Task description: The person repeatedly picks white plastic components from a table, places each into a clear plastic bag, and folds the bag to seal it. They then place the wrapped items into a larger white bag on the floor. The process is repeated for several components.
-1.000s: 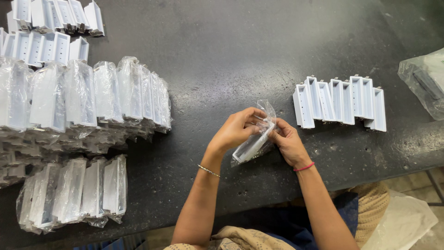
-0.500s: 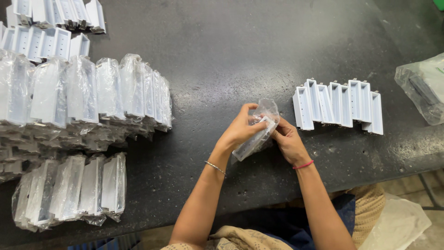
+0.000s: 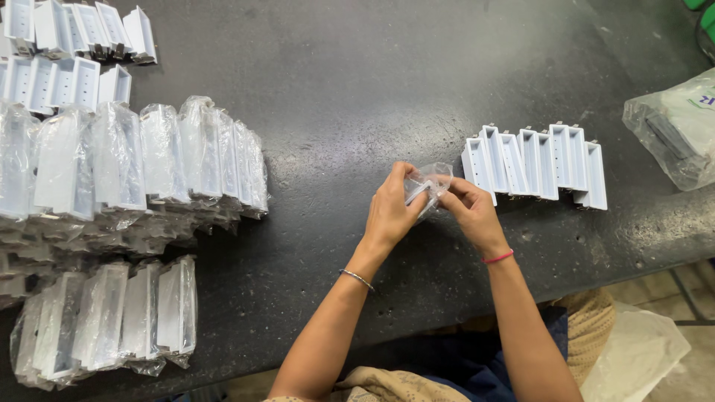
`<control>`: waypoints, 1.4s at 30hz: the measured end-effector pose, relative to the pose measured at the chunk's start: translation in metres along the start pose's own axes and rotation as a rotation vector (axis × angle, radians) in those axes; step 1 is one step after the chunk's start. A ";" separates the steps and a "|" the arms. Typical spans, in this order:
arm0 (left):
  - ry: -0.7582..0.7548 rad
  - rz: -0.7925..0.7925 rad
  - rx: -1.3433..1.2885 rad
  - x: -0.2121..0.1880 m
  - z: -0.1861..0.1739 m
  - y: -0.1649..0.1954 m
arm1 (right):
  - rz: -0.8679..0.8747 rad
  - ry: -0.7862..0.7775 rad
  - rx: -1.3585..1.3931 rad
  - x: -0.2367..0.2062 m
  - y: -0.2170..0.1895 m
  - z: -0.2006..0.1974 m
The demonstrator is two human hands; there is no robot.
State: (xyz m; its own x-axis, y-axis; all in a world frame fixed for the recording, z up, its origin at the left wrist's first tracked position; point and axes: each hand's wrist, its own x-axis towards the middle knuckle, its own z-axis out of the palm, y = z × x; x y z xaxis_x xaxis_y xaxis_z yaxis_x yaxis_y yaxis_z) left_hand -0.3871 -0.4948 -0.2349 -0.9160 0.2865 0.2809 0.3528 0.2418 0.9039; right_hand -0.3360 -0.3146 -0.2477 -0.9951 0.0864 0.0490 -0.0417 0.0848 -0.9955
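Both hands meet over the dark table near its front edge. My left hand point(image 3: 392, 211) and my right hand point(image 3: 471, 212) together grip a small clear plastic bag point(image 3: 430, 181) with a white plastic part inside it. The bag's open end points up and away from me. Just right of my hands a row of several bare white plastic parts point(image 3: 538, 162) stands on the table. At the left lie stacks of the same parts wrapped in clear bags point(image 3: 141, 160).
A second pile of bagged parts point(image 3: 112, 316) lies at the front left, and unbagged white parts point(image 3: 71, 48) fill the far left corner. A clear bag holding dark items point(image 3: 674, 134) rests at the right edge. The dark table point(image 3: 357, 82) ends just before my lap.
The bagged part has turned more upright and closer between my hands, which have drawn together around it. The view has shifted slightly.
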 end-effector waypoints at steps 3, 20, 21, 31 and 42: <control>-0.006 0.008 0.032 -0.001 0.006 0.001 | -0.077 -0.004 -0.027 -0.002 -0.003 -0.002; -0.020 0.093 0.094 -0.006 0.022 0.002 | 0.008 0.137 -0.104 0.009 0.014 -0.001; -0.009 0.142 0.099 -0.006 0.024 0.002 | 0.036 0.123 0.026 0.010 0.019 -0.003; -0.099 0.170 0.190 -0.004 0.033 0.006 | 0.131 0.029 0.167 0.012 0.044 -0.028; -0.091 0.177 0.142 0.003 0.032 0.001 | 0.108 -0.054 0.372 0.029 0.076 -0.037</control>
State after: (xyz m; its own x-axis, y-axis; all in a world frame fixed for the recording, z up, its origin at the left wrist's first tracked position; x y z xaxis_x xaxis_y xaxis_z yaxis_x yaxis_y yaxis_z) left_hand -0.3832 -0.4641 -0.2438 -0.8188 0.4165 0.3951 0.5356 0.3064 0.7869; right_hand -0.3649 -0.2693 -0.3188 -0.9984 0.0222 -0.0520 0.0435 -0.2881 -0.9566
